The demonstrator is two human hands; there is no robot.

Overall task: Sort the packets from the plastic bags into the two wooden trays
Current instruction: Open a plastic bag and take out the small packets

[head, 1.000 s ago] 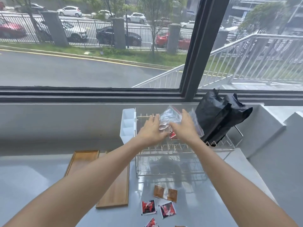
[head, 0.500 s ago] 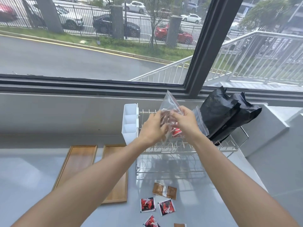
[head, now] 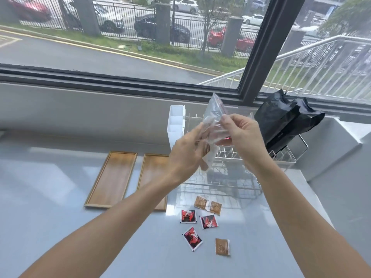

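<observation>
Both hands hold a clear plastic bag (head: 214, 115) up over the wire rack (head: 224, 177). My left hand (head: 187, 155) grips its lower left part, my right hand (head: 240, 133) pinches its right side. Brown and red packets show blurred inside the bag. Two empty wooden trays lie side by side on the grey counter: the left tray (head: 112, 178) and the right tray (head: 153, 173), partly behind my left forearm. Loose on the counter near me lie three red-and-black packets (head: 188, 216) (head: 208, 221) (head: 192, 238) and brown packets (head: 208, 204) (head: 222, 246).
A white divided plastic box (head: 176, 125) stands at the rack's left end. Two black bags (head: 281, 121) lean in the rack's right end. A window sill and wall run behind; a raised grey ledge (head: 341, 141) is on the right.
The two hands have lifted the clear bag out of the rack and drawn it nearer and higher. The view has tilted down, so more of the counter and packets shows.
</observation>
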